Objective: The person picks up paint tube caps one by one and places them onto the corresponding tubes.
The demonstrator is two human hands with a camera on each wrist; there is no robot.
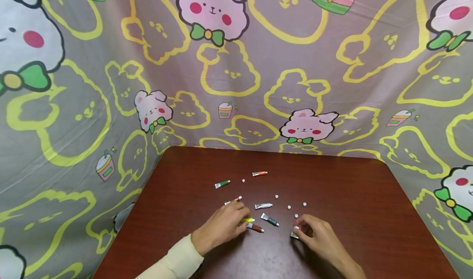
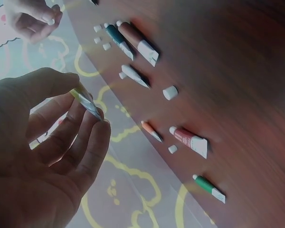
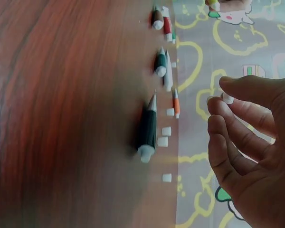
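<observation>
While small paint tubes lie scattered on the worktop | left hand pinches yellow tube, light, soft, best held mid-body | right hand pinches what seems a white cap, tiny, slippery.

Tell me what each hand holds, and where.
Left hand pinches a yellow tube mid-body between thumb and fingers. Right hand pinches a white cap at its fingertips.

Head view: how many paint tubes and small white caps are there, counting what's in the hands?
Tubes lying on the table: 7, for example the white tube
yellow tube held by the left hand: 1
Loose caps on the table: 5
white cap pinched by the right hand: 1
Total: 14
</observation>
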